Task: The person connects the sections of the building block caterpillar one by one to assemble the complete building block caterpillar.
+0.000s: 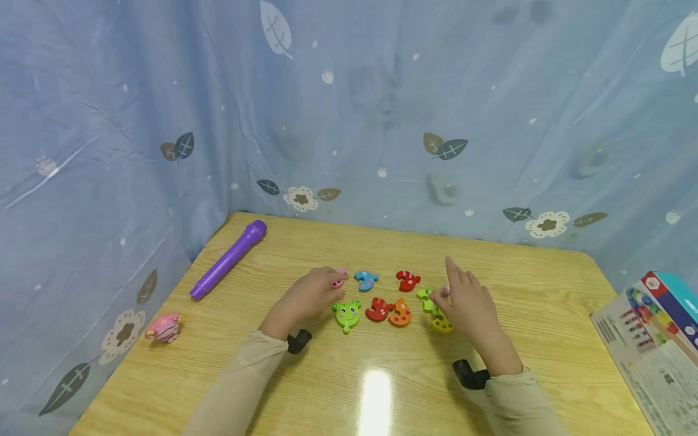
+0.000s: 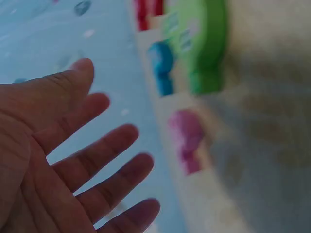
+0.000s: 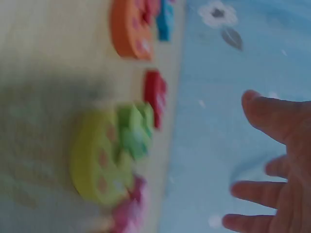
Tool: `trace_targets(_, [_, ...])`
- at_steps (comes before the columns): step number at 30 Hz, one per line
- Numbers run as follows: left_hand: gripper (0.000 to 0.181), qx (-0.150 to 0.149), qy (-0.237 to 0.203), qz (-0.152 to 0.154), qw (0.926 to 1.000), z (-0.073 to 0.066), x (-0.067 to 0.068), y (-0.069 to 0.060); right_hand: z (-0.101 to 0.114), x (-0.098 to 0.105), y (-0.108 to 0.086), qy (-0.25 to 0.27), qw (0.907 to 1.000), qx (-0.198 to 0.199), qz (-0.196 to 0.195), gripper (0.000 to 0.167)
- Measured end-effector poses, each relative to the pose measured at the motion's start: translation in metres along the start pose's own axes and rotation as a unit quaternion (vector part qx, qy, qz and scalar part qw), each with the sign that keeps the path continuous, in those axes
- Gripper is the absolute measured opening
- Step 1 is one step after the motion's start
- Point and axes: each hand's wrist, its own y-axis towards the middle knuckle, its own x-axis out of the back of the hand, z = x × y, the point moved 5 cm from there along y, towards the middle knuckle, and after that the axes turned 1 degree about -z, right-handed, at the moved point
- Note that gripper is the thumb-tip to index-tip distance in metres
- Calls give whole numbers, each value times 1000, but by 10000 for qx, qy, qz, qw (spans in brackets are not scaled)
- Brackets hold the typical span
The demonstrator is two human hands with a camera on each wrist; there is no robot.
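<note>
Several colourful wooden puzzle pieces lie mid-table. My left hand (image 1: 309, 298), fingers spread and holding nothing, hovers beside a green smiling-face piece (image 1: 347, 313) and partly covers a pink piece (image 1: 339, 280). Between the hands are a blue piece (image 1: 366, 280), a red piece marked 2 (image 1: 377, 309), an orange piece (image 1: 400, 313) touching it, and another red piece (image 1: 407, 280). My right hand (image 1: 472, 307), thumb held apart, is over the right end of the group. Near it lie a green piece (image 3: 134, 127), a yellow spotted piece (image 3: 95, 160) and a pink piece (image 3: 130, 208).
A purple toy microphone (image 1: 229, 260) lies at the back left of the wooden table (image 1: 305, 387). Nearer the left edge sits a pink toy (image 1: 163, 327). On the right stands a printed box (image 1: 649, 339). A blue leaf-patterned curtain (image 1: 376, 109) hangs behind.
</note>
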Motion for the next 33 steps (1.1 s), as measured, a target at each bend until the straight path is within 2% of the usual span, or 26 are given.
trace_targets(3, [29, -115, -36, 292, 9995, 0, -18, 1, 16, -13, 2, 8, 9995, 306, -81, 81])
trace_targets(6, [33, -91, 44, 445, 9990, 0, -31, 1, 36, -27, 5, 17, 9982, 593, -29, 77])
trace_targets(10, [40, 43, 89, 431, 9990, 1, -39, 1, 59, -45, 9, 53, 9952, 930, 299, 73])
trace_targets(15, [34, 101, -55, 471, 9988, 2, -43, 2, 78, -62, 12, 97, 9907, 1138, 734, 78])
trace_targets(20, [30, 16, -495, 589, 9970, 5, -45, 2, 87, -75, 15, 128, 9886, 1169, 940, 78])
trace_targets(26, [29, 27, -776, 694, 9946, 11, -48, 3, 94, -80, 16, 53, 9908, 1203, 613, 55])
trace_targets(30, [29, 68, -854, 704, 9938, 13, -47, 5, 99, -75, 9, 566, 9944, 812, 377, 52])
trace_targets(33, [28, 116, -874, 731, 9934, 15, -47, 4, 106, -71, -1, 1038, 9927, 508, 339, 49])
